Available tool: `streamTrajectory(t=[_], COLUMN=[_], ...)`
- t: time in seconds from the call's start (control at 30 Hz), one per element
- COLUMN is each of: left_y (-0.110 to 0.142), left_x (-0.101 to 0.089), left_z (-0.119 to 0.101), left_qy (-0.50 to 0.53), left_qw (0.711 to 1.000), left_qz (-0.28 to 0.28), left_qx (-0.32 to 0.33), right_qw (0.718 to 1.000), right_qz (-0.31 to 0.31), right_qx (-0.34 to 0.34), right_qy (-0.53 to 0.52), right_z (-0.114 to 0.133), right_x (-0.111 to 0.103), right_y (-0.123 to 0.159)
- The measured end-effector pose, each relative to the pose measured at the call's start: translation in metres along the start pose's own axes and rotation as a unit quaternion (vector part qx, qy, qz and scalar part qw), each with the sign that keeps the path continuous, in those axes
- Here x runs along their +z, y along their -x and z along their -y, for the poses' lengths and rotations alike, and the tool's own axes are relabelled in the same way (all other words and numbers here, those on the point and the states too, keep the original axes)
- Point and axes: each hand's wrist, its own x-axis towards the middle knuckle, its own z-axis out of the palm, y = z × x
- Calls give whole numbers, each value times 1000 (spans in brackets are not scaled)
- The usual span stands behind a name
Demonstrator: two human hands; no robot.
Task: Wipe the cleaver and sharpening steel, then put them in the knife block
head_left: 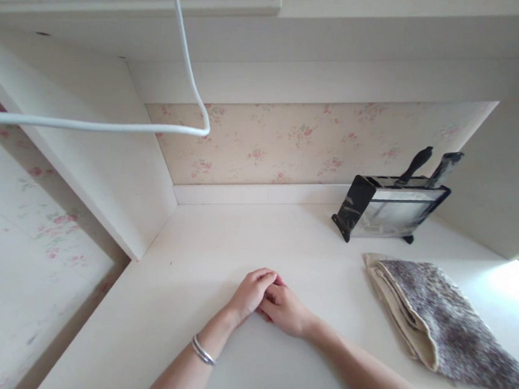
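Note:
My left hand (252, 292) and my right hand (285, 309) rest together on the white desk top (193, 267), near its middle. The left hand lies partly over the fingers of the right, with its own fingers curled. Both hands look closed and I see nothing in them. A silver bracelet (203, 350) sits on my left wrist. A folded grey and beige cloth (438, 318) lies flat to the right of my right hand, apart from it.
A black knife block (388, 210) with two dark handles stands at the back right, against the floral wall. A white cable (99, 124) hangs across the upper left. A white side panel (102, 160) walls the desk on the left, a shelf overhead.

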Motion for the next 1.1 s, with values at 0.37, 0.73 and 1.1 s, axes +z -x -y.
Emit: streamTrajectory(t=[0.37, 0.73, 1.1], left_y=[0, 1, 1], left_x=[-1, 0, 1], left_z=[0, -1, -2], left_qy=[4, 9, 7], left_qw=[1000, 1000, 1000], left_qz=[1, -5, -1], left_qx=[-4, -1, -3], right_qw=[1000, 1000, 1000], right_qz=[0, -3, -2], right_qx=[6, 1, 5], right_qy=[0, 8, 9], right_z=[4, 2, -2], right_x=[-2, -1, 1], right_y=[1, 1, 1])
